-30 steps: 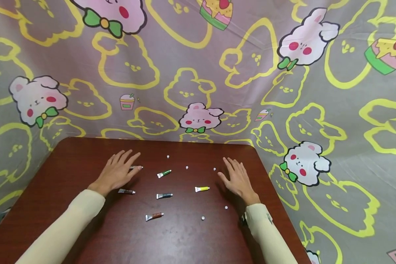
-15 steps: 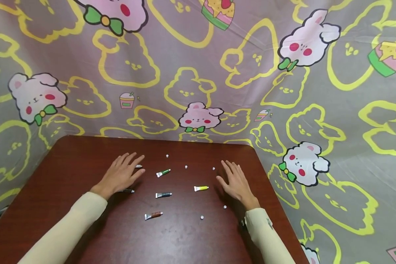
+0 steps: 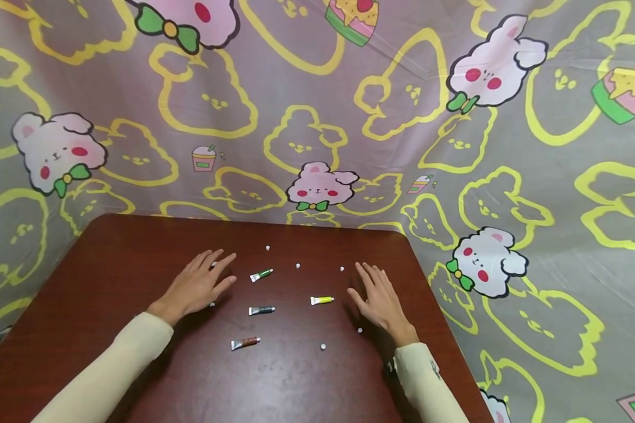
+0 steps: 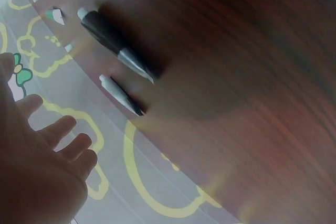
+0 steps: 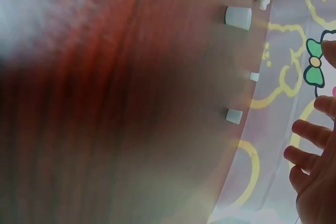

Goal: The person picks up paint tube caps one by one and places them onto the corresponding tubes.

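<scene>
The left hand [image 3: 196, 286] has slid right, now covering two tubes — both hands' fingers flat, spread; right hand [image 3: 381, 298] beside the yellow tube [image 3: 322, 300].

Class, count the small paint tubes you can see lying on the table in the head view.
4: green tube, dark tube, yellow tube, brown tube. The left hand may hide more; the left wrist view shows two beneath it.

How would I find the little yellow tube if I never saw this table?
Start at the dark red-brown table in front of the bunny-print cloth. Look just left of the person's right hand, flat near the right side. There lies the yellow tube, the only bright yellow one; the other tubes lying nearby are green, dark and brown.
</scene>
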A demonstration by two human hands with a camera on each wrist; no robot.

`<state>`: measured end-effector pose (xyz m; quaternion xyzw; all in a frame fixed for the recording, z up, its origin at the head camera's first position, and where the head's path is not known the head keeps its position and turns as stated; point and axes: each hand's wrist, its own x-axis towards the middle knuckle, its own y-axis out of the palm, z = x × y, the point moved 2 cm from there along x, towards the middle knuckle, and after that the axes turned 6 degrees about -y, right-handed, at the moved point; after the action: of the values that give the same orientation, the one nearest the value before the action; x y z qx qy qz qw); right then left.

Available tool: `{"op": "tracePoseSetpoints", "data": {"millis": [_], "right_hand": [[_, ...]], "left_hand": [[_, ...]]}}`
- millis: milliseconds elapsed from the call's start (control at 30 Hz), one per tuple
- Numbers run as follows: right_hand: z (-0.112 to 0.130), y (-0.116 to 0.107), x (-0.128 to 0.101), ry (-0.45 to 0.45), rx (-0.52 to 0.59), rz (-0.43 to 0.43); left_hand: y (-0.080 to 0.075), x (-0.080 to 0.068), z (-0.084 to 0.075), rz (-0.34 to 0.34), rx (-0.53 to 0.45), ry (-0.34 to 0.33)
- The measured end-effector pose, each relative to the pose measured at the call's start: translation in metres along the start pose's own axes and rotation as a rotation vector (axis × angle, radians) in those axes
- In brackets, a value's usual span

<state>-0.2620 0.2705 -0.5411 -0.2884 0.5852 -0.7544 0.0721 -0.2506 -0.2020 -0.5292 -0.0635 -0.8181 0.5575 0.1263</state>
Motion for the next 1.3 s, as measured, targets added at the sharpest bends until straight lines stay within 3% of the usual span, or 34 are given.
{"op": "tracePoseSetpoints", "data": {"millis": [733, 1300], "right_hand": [[0.001, 0.002, -0.023, 0.068, 0.061, 0.032], [-0.003, -0.002, -0.031, 0.011, 0.017, -0.026]], "left_hand": [[0.024, -0.009, -0.026, -0.008, -0.006, 0.071], [0.033, -0.008, -0.047, 0.008, -0.008, 0.117]]}}
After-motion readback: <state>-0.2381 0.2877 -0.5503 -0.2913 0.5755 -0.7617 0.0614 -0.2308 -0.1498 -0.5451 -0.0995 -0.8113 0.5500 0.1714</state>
